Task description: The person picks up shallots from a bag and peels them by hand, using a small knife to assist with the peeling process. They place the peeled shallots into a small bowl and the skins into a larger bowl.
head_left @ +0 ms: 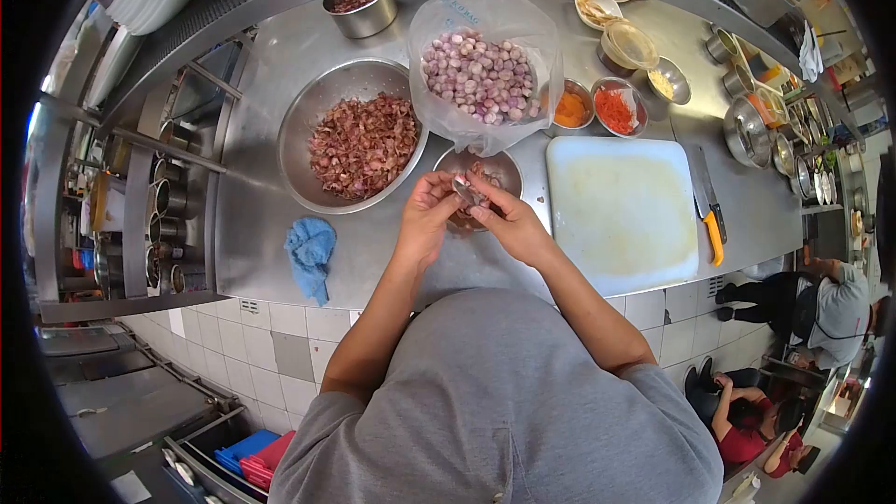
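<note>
Grey shirt nearest. Left hand and right hand meet over the bowl, pinching what looks like a shallot, partly hidden. Grip narrow, closed on it from both sides. I judge it light, firm, slick where bare, papery elsewhere; best held lightly by its sides.
</note>
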`<state>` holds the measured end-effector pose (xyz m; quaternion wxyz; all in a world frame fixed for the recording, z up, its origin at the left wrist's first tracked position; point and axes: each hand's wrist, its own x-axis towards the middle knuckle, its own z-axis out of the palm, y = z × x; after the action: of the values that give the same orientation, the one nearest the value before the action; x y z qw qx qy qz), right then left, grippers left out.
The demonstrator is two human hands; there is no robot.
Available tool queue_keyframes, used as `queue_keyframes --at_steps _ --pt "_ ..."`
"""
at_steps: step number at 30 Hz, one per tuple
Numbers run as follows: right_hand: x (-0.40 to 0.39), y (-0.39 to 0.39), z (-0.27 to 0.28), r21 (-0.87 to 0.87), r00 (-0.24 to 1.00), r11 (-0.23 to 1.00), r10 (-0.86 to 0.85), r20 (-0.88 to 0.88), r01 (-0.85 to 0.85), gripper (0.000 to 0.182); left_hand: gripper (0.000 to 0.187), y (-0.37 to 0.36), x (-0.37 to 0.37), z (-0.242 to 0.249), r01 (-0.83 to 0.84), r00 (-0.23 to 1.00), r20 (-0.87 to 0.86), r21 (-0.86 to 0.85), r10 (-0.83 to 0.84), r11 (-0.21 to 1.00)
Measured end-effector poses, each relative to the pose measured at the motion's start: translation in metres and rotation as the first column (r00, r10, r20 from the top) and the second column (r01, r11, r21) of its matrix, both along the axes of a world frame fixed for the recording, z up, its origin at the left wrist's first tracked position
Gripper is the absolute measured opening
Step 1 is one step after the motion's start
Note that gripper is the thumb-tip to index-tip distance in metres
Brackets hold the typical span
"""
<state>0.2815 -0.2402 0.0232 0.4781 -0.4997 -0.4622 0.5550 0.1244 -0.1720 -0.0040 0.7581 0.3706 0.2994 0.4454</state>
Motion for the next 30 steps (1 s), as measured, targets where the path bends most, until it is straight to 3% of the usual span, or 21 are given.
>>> queue_keyframes --at_steps 3,6,9,11,12,14,18,20,21,23,27,30 --pt "0.001 0.001 -0.002 0.114 0.992 0.993 -0.019 0.125 0.004 0.048 0.017 0.003 -0.005 -0.006 0.014 0.995 0.097 -0.075 -0.007 0.997" --pt "0.003 0.0 -0.005 0.07 0.992 0.998 -0.006 0.125 -0.003 0.046 0.014 0.003 -0.007 -0.008 0.02 0.998 0.062 -0.02 -0.019 1.0" --pt "0.005 0.001 -0.007 0.197 0.978 0.98 -0.035 0.205 -0.006 0.046 0.018 0.005 -0.01 -0.013 0.035 0.998 0.054 0.002 -0.035 0.999" --pt "0.006 0.0 0.019 -0.297 0.988 0.955 -0.046 -0.15 -0.001 0.044 0.02 0.003 -0.005 0.003 0.029 0.999 0.045 -0.031 -0.027 0.999" --pt "0.006 0.001 0.013 -0.296 0.988 0.955 -0.045 -0.15 -0.002 0.044 0.022 0.002 -0.004 0.009 0.021 0.999 0.036 -0.065 -0.019 0.998" --pt "0.008 0.002 -0.004 -0.36 0.939 0.933 -0.12 -0.322 -0.004 0.044 0.025 0.004 -0.006 0.0 0.025 0.999 0.04 -0.098 -0.021 0.995" --pt "0.007 0.004 0.002 -0.431 0.97 0.902 -0.121 -0.21 0.019 0.05 0.023 0.005 -0.006 -0.004 -0.001 0.999 0.04 -0.147 0.007 0.989" --pt "0.001 0.001 0.011 -0.187 0.998 0.981 -0.055 0.016 0.057 0.054 0.023 0.004 -0.007 -0.008 -0.018 1.0 0.02 -0.114 0.02 0.993" --pt "0.0 0.002 0.003 -0.188 0.998 0.98 -0.055 0.017 0.057 0.054 0.023 0.004 -0.007 -0.01 -0.032 0.999 0.001 -0.081 0.032 0.996" --pt "-0.002 0.004 -0.021 0.05 0.999 0.999 0.012 -0.05 -0.01 0.053 0.022 0.002 -0.007 -0.012 -0.034 0.999 -0.036 -0.032 0.033 0.999" --pt "0.001 0.003 -0.006 0.012 0.998 0.999 0.046 0.051 -0.047 0.05 0.022 0.001 -0.008 -0.009 -0.018 0.997 -0.071 0.056 0.022 0.998" --pt "0.003 0.003 -0.01 0.124 0.984 0.992 0.011 0.179 -0.034 0.044 0.021 0.002 -0.01 -0.012 0.006 0.998 -0.064 0.056 -0.002 0.998"
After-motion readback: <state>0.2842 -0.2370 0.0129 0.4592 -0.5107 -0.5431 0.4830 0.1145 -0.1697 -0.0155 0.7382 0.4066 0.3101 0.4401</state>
